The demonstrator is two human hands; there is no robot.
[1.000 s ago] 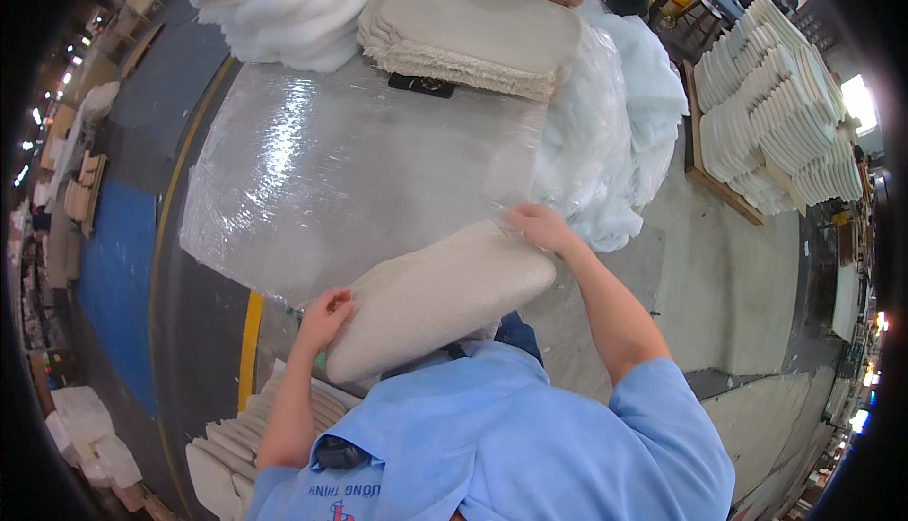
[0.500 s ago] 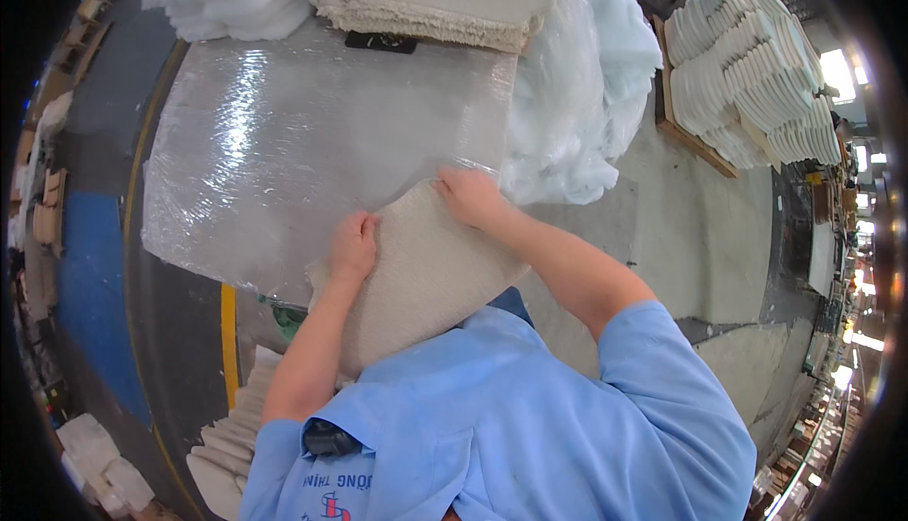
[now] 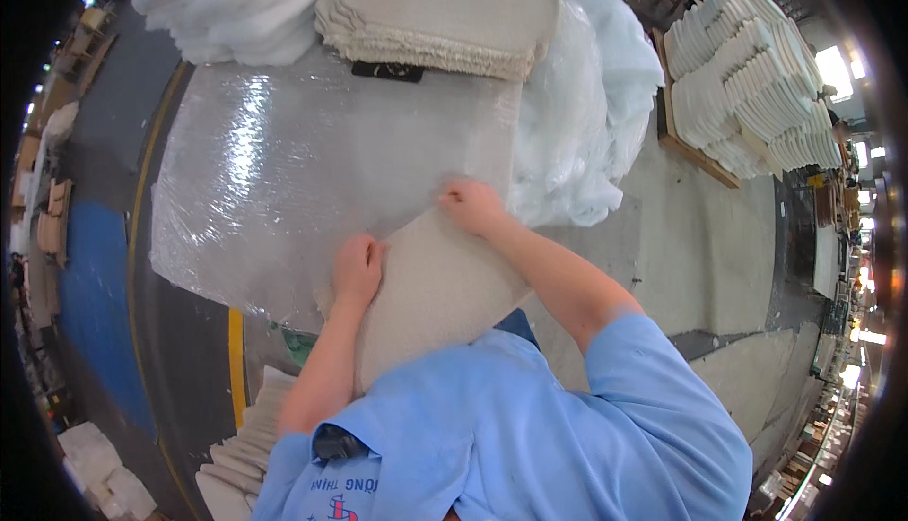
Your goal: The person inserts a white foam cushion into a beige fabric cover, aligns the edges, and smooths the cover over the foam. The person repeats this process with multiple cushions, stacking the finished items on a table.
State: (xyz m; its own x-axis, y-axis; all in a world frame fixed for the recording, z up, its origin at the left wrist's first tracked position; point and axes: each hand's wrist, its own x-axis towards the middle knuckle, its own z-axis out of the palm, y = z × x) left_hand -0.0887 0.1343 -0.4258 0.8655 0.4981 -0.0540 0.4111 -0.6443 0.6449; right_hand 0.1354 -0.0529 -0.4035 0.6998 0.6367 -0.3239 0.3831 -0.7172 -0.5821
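A beige fabric cushion cover (image 3: 435,294) hangs between my two hands, its lower part against my blue shirt. My left hand (image 3: 359,273) is closed on its upper left edge. My right hand (image 3: 470,205) pinches the upper right corner, a little higher and farther away. The cover's far edge runs straight between the two grips, over the near side of a plastic-wrapped table (image 3: 312,162). What lies inside the cover, if anything, is hidden.
A stack of beige fabric pieces (image 3: 440,15) lies at the table's far side, above a small black item (image 3: 387,72). White padding (image 3: 227,6) is piled far left. Plastic-bagged padding (image 3: 577,114) stands right, with stacked white cushions (image 3: 747,77) beyond. More pale pieces (image 3: 241,455) sit low left.
The cover's far edge, bumpy before, is now straighter and its face smoother. Both hands still grip it, and the whole view has shifted slightly, with the table appearing lower.
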